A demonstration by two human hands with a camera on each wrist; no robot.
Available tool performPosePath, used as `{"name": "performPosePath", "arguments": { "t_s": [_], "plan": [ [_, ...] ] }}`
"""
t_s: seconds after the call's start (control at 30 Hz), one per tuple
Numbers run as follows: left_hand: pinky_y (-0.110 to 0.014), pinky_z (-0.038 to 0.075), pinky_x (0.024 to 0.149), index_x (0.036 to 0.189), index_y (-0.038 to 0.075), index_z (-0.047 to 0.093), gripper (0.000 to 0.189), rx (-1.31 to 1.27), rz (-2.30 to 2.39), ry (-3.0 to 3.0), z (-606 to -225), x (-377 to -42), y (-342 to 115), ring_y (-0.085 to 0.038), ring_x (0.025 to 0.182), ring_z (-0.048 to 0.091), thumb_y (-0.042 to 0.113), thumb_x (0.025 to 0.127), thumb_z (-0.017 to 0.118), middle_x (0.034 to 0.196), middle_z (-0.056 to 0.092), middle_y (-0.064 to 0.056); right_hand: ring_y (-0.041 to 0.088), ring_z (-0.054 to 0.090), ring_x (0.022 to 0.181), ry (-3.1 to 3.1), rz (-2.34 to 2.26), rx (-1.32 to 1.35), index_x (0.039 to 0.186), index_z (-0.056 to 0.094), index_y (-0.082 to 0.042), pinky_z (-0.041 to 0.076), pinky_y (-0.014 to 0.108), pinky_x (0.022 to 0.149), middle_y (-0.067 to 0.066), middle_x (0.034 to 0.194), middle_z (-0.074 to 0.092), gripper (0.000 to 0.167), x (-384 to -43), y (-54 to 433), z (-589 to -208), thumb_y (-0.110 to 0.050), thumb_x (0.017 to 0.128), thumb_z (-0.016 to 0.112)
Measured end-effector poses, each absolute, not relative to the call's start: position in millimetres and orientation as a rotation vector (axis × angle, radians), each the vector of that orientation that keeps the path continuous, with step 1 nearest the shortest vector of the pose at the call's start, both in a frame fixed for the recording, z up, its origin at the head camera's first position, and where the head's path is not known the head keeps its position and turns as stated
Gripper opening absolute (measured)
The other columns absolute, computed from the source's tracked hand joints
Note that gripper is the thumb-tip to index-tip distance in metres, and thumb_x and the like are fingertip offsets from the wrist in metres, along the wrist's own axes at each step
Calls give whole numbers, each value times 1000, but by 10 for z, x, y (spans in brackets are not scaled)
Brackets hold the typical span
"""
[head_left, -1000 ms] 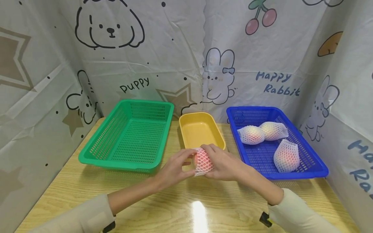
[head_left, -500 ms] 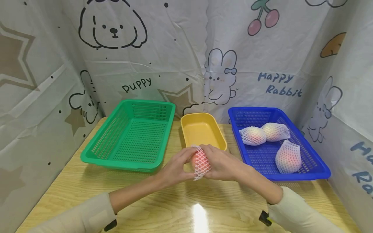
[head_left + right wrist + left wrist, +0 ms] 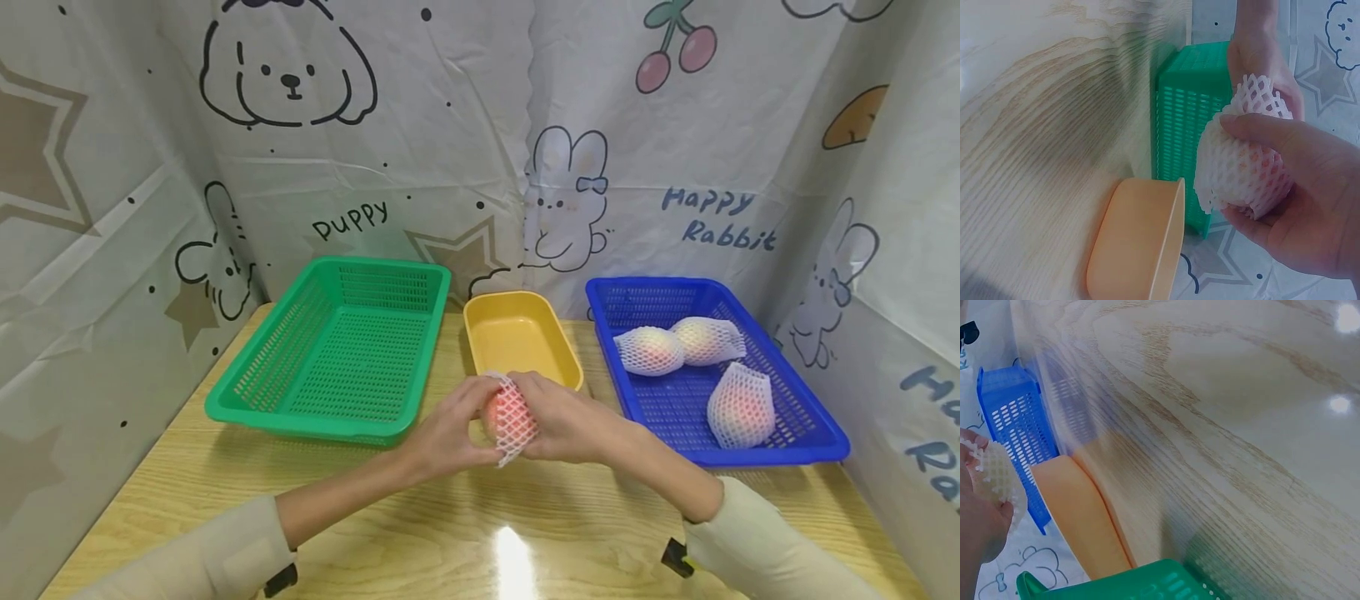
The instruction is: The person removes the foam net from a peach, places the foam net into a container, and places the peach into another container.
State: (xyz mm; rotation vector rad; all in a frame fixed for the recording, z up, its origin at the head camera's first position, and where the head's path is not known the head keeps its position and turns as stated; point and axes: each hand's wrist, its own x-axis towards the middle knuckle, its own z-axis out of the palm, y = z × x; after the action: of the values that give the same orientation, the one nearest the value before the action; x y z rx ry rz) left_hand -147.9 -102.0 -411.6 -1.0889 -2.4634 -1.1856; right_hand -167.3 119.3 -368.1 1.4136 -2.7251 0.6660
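Fruit (image 3: 491,419) in a foam net (image 3: 516,423) (reddish surface bare at nine o'clock), held between both hands: left hand (image 3: 456,427) pinching the net's edge, right hand (image 3: 567,421) gripping fruit through net. Yellow tray (image 3: 516,340), twelve o'clock; green basket (image 3: 352,358), ten; blue basket (image 3: 663,412) with three netted fruits (image 3: 741,408), between two and three.

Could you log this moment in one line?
left hand: holds net | right hand: grips fruit | blue basket: three netted fruits
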Motion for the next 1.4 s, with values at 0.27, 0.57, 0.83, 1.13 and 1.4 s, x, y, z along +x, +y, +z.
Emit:
{"name": "performPosePath", "arguments": {
  "t_s": [0.27,0.57,0.83,1.13,1.4],
  "plan": [
    [-28,54,91,133,4,50,79,-1048,-1203,-2433,-4069,-1499,-1034,-23,115,54,7,66,92,130,51,-13,22,60,107,-2709,646,1400,138,43,2,55,34,88,12,119,60,78,-1701,1186,-3638,-23,78,87],
    [-25,54,88,128,1,50,73,-969,-1316,-2426,-4039,-1508,-1058,-25,112,55,2,66,89,128,49,-14,30,60,113,-2763,643,1386,146,35,8,55,38,91,22,128,57,81,-1725,1186,-3575,-22,86,81],
    [-28,56,86,133,-3,51,74,-914,-1348,-2406,-3981,-1507,-1117,-29,112,56,0,68,87,125,51,-17,37,56,121,-2600,597,1563,146,32,13,50,45,100,28,134,54,76,-1802,1258,-3543,-10,89,77],
    [-29,57,83,132,-3,52,71,-838,-1306,-2418,-3934,-1538,-1249,-27,111,56,5,72,89,122,50,-15,34,57,121,-2624,632,1542,143,47,4,50,45,99,20,133,59,47,-1901,1279,-3498,-6,99,61],
    [-27,57,82,130,-2,52,71,-810,-1270,-2399,-3914,-1550,-1327,-28,111,56,5,70,90,122,50,-15,23,63,110,-2605,596,1573,120,65,-2,53,36,93,10,117,66,21,-2037,1259,-3479,-2,100,56]
  ]
}}
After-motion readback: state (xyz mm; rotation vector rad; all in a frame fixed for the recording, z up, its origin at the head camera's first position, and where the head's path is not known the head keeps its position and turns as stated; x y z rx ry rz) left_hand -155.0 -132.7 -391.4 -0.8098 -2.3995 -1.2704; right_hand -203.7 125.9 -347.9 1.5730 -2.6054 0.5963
